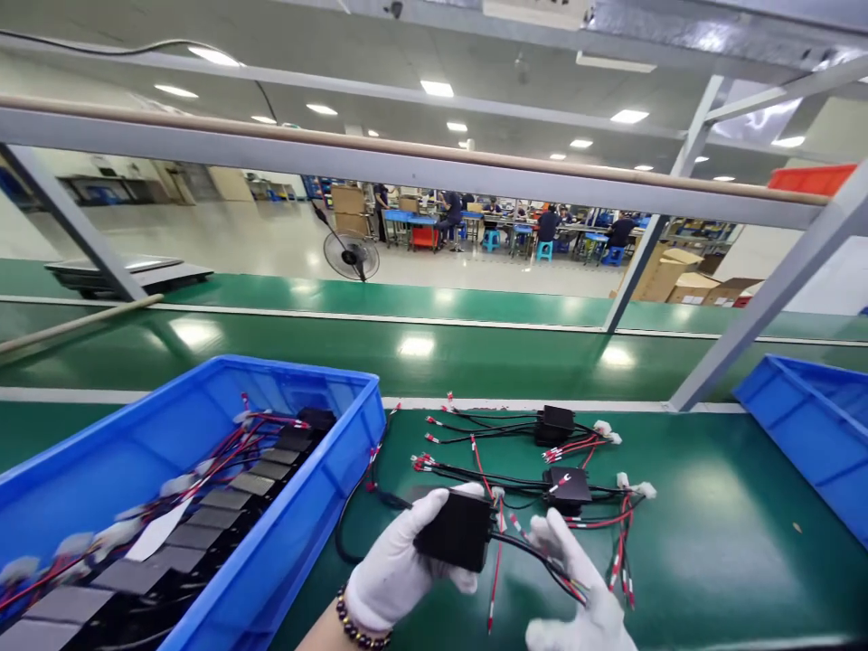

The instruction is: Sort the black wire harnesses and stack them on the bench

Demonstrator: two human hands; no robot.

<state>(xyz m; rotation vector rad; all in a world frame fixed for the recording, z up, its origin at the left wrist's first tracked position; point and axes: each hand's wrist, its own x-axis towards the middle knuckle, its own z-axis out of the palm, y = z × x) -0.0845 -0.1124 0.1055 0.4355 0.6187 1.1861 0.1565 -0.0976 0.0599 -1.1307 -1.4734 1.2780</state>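
My left hand (400, 565), in a white glove with a bead bracelet at the wrist, grips a black box module (453, 533) with red and black wires trailing from it. My right hand (576, 597), also gloved, has its fingers spread under those wires (535, 561) and touches them. Two more black modules (566, 486) (556, 421) with wire bundles and white connectors lie on the green table just beyond my hands.
A blue bin (318, 515) at the left holds a row of several similar modules with wires. Another blue bin (806, 425) sits at the right edge. Grey frame struts (766, 298) rise behind the table. A fan and seated people are far back.
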